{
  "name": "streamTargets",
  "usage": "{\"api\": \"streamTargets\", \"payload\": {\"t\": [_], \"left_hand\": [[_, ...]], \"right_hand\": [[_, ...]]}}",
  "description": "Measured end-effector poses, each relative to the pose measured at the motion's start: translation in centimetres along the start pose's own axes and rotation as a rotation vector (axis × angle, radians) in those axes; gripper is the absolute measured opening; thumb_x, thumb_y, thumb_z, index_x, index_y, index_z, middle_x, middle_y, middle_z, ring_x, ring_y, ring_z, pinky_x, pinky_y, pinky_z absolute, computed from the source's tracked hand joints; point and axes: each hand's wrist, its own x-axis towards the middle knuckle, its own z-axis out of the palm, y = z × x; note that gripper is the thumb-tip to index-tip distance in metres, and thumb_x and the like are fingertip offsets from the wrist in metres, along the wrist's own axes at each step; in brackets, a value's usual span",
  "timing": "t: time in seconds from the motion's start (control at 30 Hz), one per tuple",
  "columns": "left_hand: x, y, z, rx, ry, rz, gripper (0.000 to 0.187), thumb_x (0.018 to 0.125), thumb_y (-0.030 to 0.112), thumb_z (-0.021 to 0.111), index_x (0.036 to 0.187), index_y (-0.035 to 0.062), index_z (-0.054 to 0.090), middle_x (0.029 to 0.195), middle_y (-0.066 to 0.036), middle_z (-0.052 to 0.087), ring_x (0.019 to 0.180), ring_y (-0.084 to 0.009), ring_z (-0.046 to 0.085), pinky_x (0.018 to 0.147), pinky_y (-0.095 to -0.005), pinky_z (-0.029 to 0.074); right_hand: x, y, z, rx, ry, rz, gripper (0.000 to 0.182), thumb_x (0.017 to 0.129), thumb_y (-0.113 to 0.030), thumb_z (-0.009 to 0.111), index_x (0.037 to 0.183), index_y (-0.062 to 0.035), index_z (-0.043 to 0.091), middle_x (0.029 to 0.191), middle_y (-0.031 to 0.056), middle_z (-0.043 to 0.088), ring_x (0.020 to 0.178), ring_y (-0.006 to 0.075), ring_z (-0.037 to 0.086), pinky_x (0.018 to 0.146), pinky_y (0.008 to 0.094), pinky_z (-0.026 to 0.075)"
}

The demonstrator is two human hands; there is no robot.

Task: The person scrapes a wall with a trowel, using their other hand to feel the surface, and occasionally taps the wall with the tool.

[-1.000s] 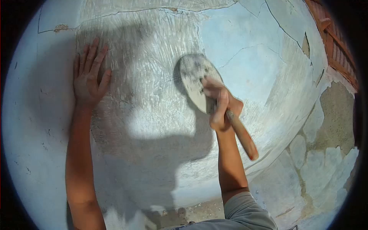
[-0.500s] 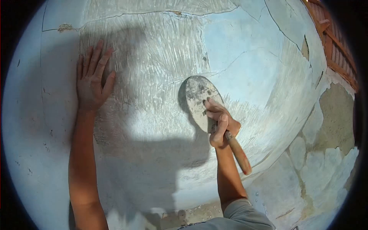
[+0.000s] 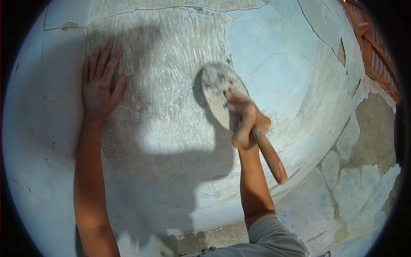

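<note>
the right hand [image 3: 245, 115] is blurred, so it seems moving; it grasps the trowel [image 3: 270, 155], its blade [image 3: 214, 83] over the streaked wall [image 3: 171, 85], contact not clear. the left hand [image 3: 99, 93] is released, flat on this wall.

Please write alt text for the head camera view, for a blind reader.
The right hand holds a trowel at a scratched, cracked wall. The left hand lies on the wall, fingers up. Shadows fall across the wall.
</note>
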Motion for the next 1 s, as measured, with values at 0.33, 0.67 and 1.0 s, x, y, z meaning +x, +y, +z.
{"api": "streamTargets", "payload": {"t": [0.33,0.67,1.0], "left_hand": [[-0.3,-0.2,0.1,0.018,-0.005,0.000,0.061,0.105,0.035,0.058,0.163,0.0271,0.045,0.175,-0.004,0.035,0.161,-0.0354,0.032,0.130,-0.0611,0.019],[-0.2,0.0,-0.1,0.023,-0.021,-0.008,0.062,0.104,0.035,0.059,0.163,0.0267,0.045,0.175,-0.005,0.035,0.160,-0.0359,0.032,0.130,-0.0603,0.019],[-0.2,0.1,-0.3,0.024,-0.019,-0.001,0.061,0.104,0.031,0.059,0.163,0.0238,0.046,0.174,-0.006,0.036,0.160,-0.0371,0.032,0.130,-0.0611,0.020]], "right_hand": [[-1.9,0.8,0.2,0.121,0.057,0.038,0.052,0.114,-0.016,0.038,0.087,0.0151,0.070,0.102,0.0312,0.077,0.107,0.0398,0.076,0.102,0.0479,0.058],[-2.2,-0.2,-0.6,0.136,0.044,0.097,0.059,0.115,-0.026,0.039,0.083,0.0123,0.070,0.103,0.0278,0.079,0.109,0.0403,0.076,0.103,0.0486,0.057],[-3.1,0.7,-1.0,0.126,0.053,0.046,0.057,0.114,-0.022,0.038,0.083,0.0130,0.070,0.099,0.0294,0.078,0.109,0.0425,0.075,0.103,0.0518,0.057]]}}
